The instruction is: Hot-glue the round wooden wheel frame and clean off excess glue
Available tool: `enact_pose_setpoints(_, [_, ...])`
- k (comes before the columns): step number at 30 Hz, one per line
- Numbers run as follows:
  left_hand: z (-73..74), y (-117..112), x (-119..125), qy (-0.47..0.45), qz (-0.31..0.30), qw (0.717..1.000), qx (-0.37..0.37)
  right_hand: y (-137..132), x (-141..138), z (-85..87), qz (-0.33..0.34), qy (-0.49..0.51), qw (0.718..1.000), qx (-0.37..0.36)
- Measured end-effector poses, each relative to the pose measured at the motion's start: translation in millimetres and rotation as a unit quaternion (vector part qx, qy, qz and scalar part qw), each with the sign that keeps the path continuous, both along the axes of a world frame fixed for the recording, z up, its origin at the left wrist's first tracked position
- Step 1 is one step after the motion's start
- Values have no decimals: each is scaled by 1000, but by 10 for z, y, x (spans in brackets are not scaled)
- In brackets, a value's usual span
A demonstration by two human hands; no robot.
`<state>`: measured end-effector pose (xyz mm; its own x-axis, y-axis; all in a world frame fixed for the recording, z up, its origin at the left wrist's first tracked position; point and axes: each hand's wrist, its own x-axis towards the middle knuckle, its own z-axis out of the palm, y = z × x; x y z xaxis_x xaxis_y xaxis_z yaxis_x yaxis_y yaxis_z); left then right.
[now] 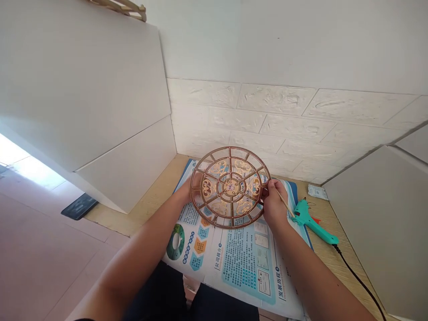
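A round, gold-brown openwork frame (230, 161) with spokes, inner rings and scroll ornaments is held tilted above the printed sheet (214, 249). My left hand (197, 183) is at its left edge, partly behind the rim, closed on it; most of its fingers are hidden. My right hand (274, 199) grips the right rim between thumb and fingers. A thin wooden stick (283, 201) also sticks out of my right hand, pointing down to the right. Close to that hand, a teal hot glue gun (309, 221) lies on its side.
A small white patterned piece (317, 191) lies on the wooden surface (147, 207) at the back right. The glue gun's black cord (359, 278) runs off to the lower right. A dark phone-like slab (79, 206) rests at the left edge. White panels and a brick-patterned wall (261, 107) surround the surface.
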<state>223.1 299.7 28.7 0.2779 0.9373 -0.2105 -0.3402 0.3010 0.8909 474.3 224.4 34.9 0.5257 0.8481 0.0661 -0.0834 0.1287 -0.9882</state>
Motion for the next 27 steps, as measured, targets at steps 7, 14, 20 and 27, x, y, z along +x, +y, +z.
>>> enact_pose_setpoints(7, [217, 61, -331, 103, 117, 975, 157, 24, 42, -17, -33, 0, 999, -10])
enact_pose_setpoints(14, [208, 36, -253, 171, 159, 953, 192, -43, -8, 68, -30, -11, 999, 11])
enact_pose_setpoints(20, [243, 45, -303, 192, 159, 947, 203, -44, -18, 68, -24, -12, 1000, 12])
enact_pose_setpoints(27, [186, 69, -291, 225, 156, 940, 205, -32, 4, 56, -32, -12, 999, 7])
